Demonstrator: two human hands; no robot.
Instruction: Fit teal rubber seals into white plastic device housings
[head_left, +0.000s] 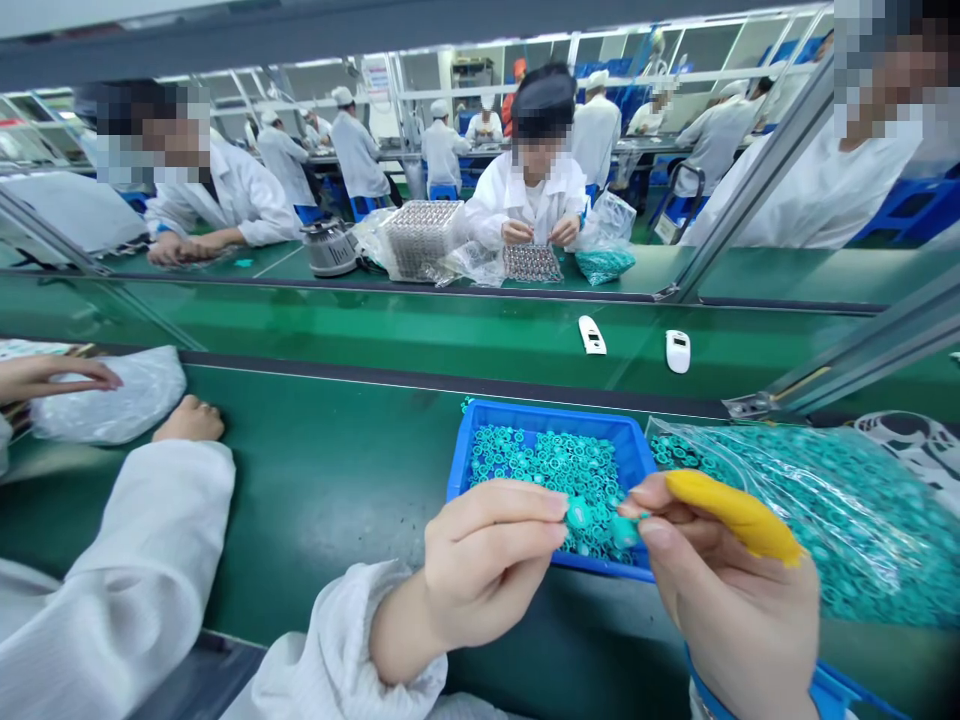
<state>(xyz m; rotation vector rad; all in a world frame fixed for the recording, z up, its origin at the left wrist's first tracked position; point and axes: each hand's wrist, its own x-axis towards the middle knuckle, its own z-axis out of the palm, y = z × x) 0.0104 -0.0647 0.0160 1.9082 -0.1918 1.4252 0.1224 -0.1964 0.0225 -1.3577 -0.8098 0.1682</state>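
My left hand and my right hand meet above the near edge of a blue plastic tray. The left thumb and fingers pinch a teal rubber ring. A second teal ring sits at the fingertips of my right hand, whose index finger wears a yellow finger cot. Many more teal rings fill the tray. A clear plastic bag of teal rings lies to the right, partly behind my right hand.
The green bench runs in front of me. A co-worker's hands rest at the left beside a plastic bag. Two white plastic devices lie on the far belt. Beyond, more workers sit at benches with trays.
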